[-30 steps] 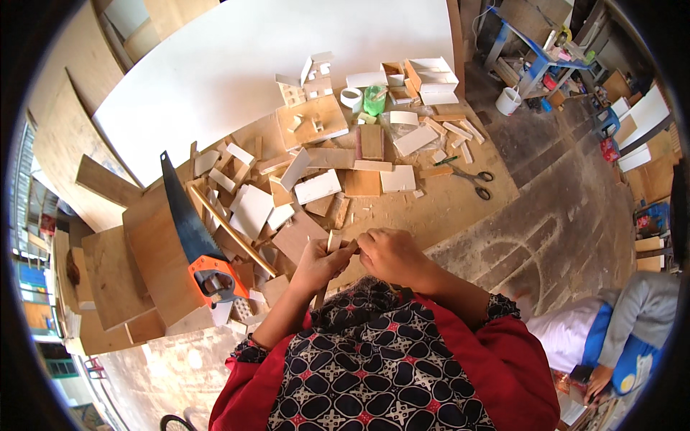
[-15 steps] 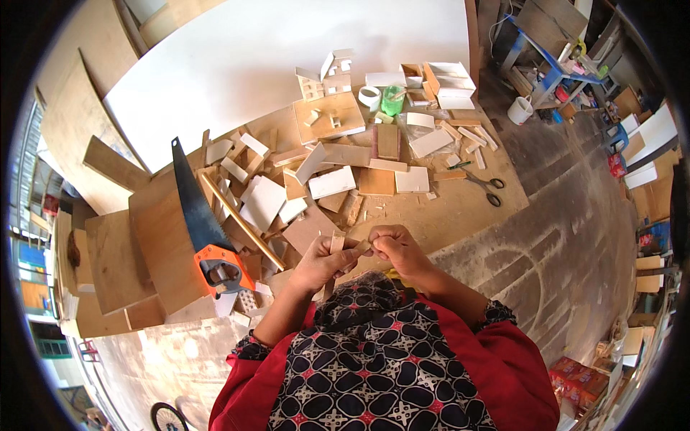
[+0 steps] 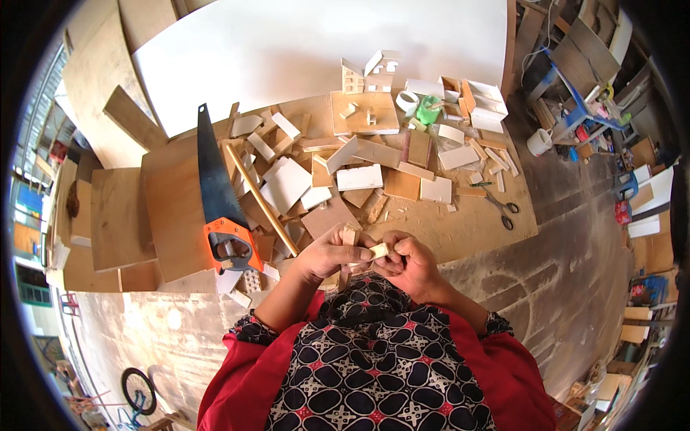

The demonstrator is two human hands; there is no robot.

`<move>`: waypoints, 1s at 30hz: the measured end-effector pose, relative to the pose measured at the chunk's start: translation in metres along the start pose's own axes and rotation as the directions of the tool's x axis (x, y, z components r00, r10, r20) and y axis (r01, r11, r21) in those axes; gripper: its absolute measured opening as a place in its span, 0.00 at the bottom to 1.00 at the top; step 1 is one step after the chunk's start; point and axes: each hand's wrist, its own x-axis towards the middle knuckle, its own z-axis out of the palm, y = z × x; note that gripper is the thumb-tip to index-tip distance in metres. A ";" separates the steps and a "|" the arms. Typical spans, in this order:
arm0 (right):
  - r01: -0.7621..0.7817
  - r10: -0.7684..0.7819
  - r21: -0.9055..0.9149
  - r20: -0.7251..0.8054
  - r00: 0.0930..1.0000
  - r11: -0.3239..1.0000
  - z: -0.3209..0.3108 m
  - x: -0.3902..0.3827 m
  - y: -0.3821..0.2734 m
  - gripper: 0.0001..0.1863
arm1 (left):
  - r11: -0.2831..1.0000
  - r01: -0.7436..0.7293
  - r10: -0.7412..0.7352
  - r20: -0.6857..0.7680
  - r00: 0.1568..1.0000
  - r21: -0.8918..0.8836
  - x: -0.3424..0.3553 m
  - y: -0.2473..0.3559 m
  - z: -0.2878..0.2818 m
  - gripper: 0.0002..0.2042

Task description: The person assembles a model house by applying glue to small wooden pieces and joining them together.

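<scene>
Close to my body, in front of the bench edge, both hands meet at chest height. My left hand (image 3: 321,257) is closed with the thumb pressed over a small pale wooden block (image 3: 379,251). A wooden strip (image 3: 350,235) also sticks up between its fingers; the strip's lower part is hidden. My right hand (image 3: 418,268) is closed, its thumb and fingertips pinching the right end of the same block. Just beyond the hands lie wood offcuts (image 3: 330,217) on the workbench (image 3: 496,223).
An orange-handled handsaw (image 3: 218,176) and a wooden rod (image 3: 259,194) lie left. Scissors (image 3: 503,210) rest near the right edge. A small model house (image 3: 368,79), a tape roll (image 3: 407,103), a green container (image 3: 429,109) and white-faced boxes (image 3: 489,104) stand at the back.
My view has shifted, so the bench appears farther right. The small block has turned and shows more of its face between my hands. My right-hand fingers have come round its end.
</scene>
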 end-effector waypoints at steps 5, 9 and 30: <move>0.202 -0.225 0.131 0.200 0.953 0.971 0.012 -0.003 -0.031 0.12 | 0.976 -0.067 0.095 0.130 0.987 -0.207 -0.007 -0.001 -0.015 0.13; 0.254 -0.219 -0.143 0.222 0.950 0.957 0.026 -0.015 -0.067 0.14 | 0.968 -0.194 0.165 -0.174 0.971 -0.161 -0.011 -0.011 -0.019 0.14; 0.187 -0.269 -0.980 0.163 0.949 0.063 0.018 0.074 0.003 0.12 | 0.869 -0.489 0.299 -0.714 0.634 -0.070 -0.008 -0.010 -0.016 0.08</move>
